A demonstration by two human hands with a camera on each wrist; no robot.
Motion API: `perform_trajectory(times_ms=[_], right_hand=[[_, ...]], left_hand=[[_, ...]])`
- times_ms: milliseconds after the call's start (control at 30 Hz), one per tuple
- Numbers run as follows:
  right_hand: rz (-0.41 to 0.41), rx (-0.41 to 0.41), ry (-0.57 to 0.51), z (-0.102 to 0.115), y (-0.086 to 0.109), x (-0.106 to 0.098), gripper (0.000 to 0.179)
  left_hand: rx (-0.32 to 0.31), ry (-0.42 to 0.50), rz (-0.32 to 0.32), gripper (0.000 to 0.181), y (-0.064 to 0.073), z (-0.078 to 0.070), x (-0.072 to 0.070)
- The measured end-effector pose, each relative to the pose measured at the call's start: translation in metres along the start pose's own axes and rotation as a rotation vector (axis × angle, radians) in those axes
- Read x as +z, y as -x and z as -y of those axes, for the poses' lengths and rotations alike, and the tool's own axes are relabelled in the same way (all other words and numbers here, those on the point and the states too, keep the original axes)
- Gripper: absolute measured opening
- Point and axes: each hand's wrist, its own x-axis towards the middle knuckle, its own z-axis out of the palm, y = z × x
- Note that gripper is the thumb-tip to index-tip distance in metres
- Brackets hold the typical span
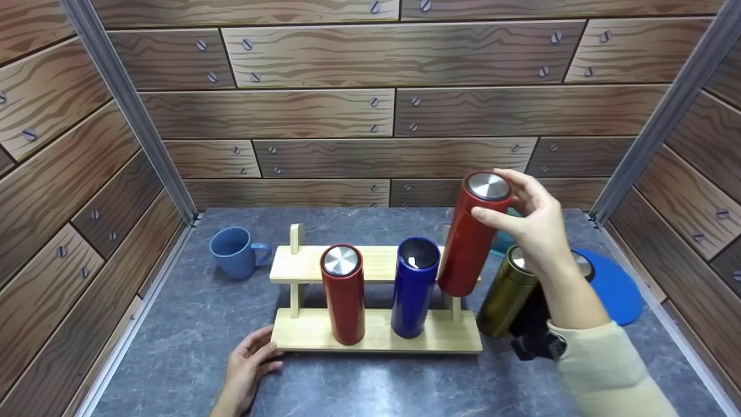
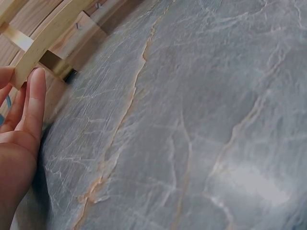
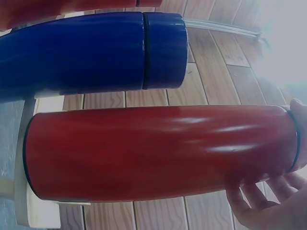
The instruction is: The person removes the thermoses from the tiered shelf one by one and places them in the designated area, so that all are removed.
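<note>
My right hand (image 1: pixel 532 223) grips a red thermos flask (image 1: pixel 463 249) near its silver-topped lid, thumb on the near side. The flask tilts, its base close to the right end of the upper shelf; whether they touch I cannot tell. On the lower shelf of a two-tier wooden rack (image 1: pixel 377 330) stand another red flask (image 1: pixel 345 307) and a blue flask (image 1: pixel 412 304). In the right wrist view, the blue flask (image 3: pixel 96 52) appears beside the held one. My left hand (image 1: pixel 246 365) holds the lower shelf's left front corner, fingertips around the board's end (image 2: pixel 29 62).
A blue mug (image 1: pixel 234 255) stands left of the rack. To the right are an olive-gold flask (image 1: pixel 501 304), a dark flask partly behind my wrist, a flat blue disc (image 1: pixel 619 289) and a teal item (image 1: pixel 502 243), mostly hidden. Wood-patterned walls enclose the grey marbled table (image 1: pixel 173 347).
</note>
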Motion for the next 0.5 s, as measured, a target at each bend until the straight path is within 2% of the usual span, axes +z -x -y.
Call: perform_trajectory(times_ms=[200, 500], right_hand=[[-0.001, -0.005, -0.039, 0.005, 0.014, -0.011, 0.062], [-0.029, -0.018, -0.044, 0.010, 0.035, -0.021, 0.066]], left_hand=[[0.004, 0.007, 0.005, 0.051, -0.001, 0.000, 0.000], [0.005, 0.017, 0.004, 0.052, 0.000, 0.002, -0.001]])
